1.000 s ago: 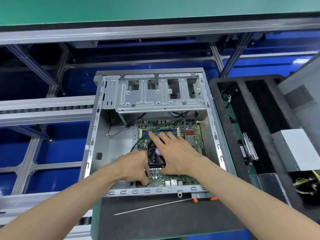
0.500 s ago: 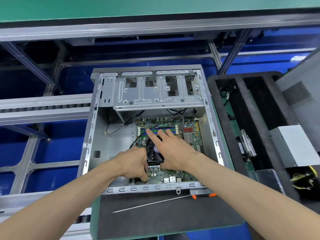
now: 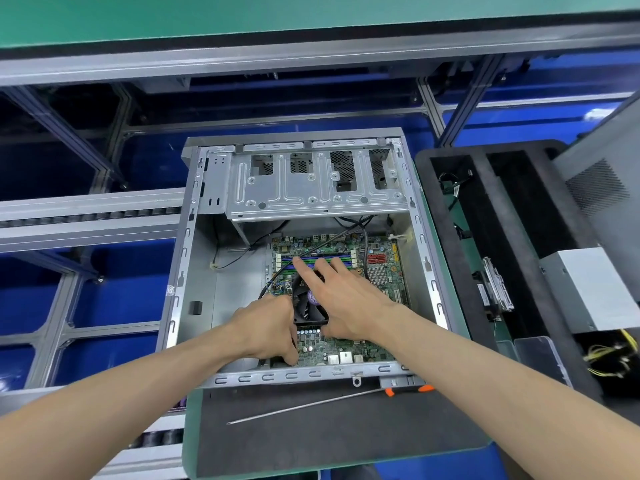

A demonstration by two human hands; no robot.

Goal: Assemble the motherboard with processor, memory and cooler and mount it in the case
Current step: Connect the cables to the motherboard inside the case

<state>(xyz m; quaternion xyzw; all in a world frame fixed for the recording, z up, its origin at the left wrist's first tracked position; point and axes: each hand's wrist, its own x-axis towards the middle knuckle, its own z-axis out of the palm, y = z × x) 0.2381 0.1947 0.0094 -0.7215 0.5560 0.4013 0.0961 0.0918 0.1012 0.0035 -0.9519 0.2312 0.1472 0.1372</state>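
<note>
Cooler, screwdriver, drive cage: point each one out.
cooler [image 3: 309, 304], head view, on its black fan top between the hands.
screwdriver [image 3: 304, 405], head view, midway along its metal shaft.
drive cage [image 3: 298, 192], head view, on its flat metal plate.

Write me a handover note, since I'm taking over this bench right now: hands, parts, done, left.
Left hand: fingers curled at the motherboard near-left edge, beside the cooler.
Right hand: spread flat over the cooler, fingertips on the memory slots.
Done: board with cooler lies inside the case.
Left: seating and screws unconfirmed; screwdriver lies on the mat in front.
</note>
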